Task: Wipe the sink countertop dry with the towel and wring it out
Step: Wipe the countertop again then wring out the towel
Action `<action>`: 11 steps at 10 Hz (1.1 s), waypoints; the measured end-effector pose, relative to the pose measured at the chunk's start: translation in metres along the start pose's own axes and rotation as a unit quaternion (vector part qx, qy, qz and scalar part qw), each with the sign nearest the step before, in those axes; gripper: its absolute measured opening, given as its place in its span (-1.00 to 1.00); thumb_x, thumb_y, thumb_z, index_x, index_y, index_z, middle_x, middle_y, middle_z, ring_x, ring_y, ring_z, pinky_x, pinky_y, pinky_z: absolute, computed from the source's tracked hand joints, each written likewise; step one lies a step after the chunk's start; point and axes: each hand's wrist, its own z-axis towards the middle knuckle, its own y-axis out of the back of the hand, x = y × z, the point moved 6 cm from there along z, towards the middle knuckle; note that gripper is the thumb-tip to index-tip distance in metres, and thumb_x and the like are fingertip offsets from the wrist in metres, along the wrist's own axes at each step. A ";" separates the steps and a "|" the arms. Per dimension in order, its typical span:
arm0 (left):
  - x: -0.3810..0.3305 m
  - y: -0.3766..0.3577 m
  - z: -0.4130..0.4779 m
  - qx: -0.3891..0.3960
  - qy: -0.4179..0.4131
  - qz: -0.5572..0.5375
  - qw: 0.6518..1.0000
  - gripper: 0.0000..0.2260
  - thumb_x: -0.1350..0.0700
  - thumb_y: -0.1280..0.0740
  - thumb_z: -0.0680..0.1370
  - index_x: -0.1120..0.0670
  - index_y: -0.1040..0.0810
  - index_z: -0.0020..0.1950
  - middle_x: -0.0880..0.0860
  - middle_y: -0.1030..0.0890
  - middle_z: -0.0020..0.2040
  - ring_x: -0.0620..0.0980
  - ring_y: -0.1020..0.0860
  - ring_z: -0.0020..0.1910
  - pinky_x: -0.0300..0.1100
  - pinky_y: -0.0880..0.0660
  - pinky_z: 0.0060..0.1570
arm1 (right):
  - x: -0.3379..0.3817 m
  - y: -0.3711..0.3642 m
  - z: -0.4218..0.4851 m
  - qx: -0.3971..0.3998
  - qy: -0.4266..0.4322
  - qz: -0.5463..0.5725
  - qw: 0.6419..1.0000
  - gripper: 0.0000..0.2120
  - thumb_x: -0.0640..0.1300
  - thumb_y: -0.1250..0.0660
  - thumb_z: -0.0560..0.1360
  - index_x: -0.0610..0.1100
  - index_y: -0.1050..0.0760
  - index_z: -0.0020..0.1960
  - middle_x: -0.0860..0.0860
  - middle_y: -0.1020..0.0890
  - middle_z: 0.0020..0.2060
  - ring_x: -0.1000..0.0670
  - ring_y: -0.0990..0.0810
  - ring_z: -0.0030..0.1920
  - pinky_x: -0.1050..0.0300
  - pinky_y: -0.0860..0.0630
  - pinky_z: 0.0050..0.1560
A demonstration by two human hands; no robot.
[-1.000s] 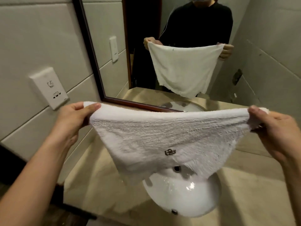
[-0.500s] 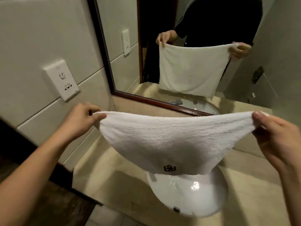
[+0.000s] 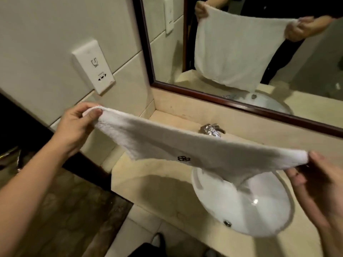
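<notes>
A white towel (image 3: pixel 185 145) with a small dark emblem hangs stretched between my two hands above the sink. My left hand (image 3: pixel 76 127) pinches its left corner, higher and farther out. My right hand (image 3: pixel 319 184) pinches the right corner, lower and closer to me. Below lies the beige stone countertop (image 3: pixel 154 193), with a white oval basin (image 3: pixel 246 206) set into it. The towel's lower edge droops over the basin's back rim and hides part of it. A chrome faucet (image 3: pixel 211 129) shows just behind the towel's top edge.
A dark-framed mirror (image 3: pixel 241 101) stands at the back and reflects the towel and a person in black. A white wall socket plate (image 3: pixel 94 66) is on the left tiled wall. Dark patterned floor (image 3: pixel 74 219) lies left of the counter's edge.
The towel has dropped lower and tilted, its left corner now higher than the right. The view has swung down and left, bringing the faucet, counter edge and floor into sight.
</notes>
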 end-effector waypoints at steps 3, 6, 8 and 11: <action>0.164 0.065 -0.052 0.086 0.173 0.248 0.949 -0.87 0.12 -0.37 0.63 0.08 -0.70 -0.03 0.09 -0.70 -0.11 -0.04 -0.61 -0.10 -0.24 -0.49 -0.10 | -0.204 -0.147 0.000 -0.318 0.001 -0.147 0.937 -0.52 -0.03 -0.67 0.18 -0.26 -0.67 -0.01 -0.15 -0.65 -0.04 -0.08 -0.65 0.02 0.14 -0.65 -0.09; 0.276 0.021 0.005 0.048 0.177 0.321 0.929 -0.90 0.08 -0.34 0.65 0.03 -0.61 0.12 0.11 -0.64 0.08 0.19 -0.60 0.09 -0.04 -0.51 -0.04 | -0.234 -0.121 0.065 -0.381 -0.020 -0.367 0.848 -0.73 0.00 -0.37 0.62 -0.20 -0.68 -0.02 -0.07 -0.71 -0.06 -0.09 -0.67 -0.03 -0.04 -0.49 0.04; 0.328 -0.057 -0.031 0.218 -0.023 0.539 0.813 -0.52 -0.04 -0.22 0.65 0.00 -0.32 0.58 0.14 -0.30 0.58 0.17 -0.23 0.57 0.13 -0.22 0.52 | -0.291 -0.115 0.106 -0.302 -0.044 -0.778 0.550 -0.50 0.16 -0.22 0.64 -0.24 -0.61 0.25 -0.29 -0.53 0.36 -0.35 -0.48 0.33 -0.19 -0.47 0.29; 0.384 -0.067 -0.097 0.330 -0.098 0.634 0.693 -0.36 -0.35 -0.03 0.64 -0.19 0.06 0.68 -0.01 0.07 0.70 0.10 0.07 0.67 0.48 0.05 0.48 | -0.415 -0.119 0.096 -0.108 -0.028 -0.902 0.416 -0.32 0.27 0.01 0.68 -0.02 0.04 0.68 -0.11 0.06 0.67 -0.14 0.11 0.66 -0.30 0.00 0.60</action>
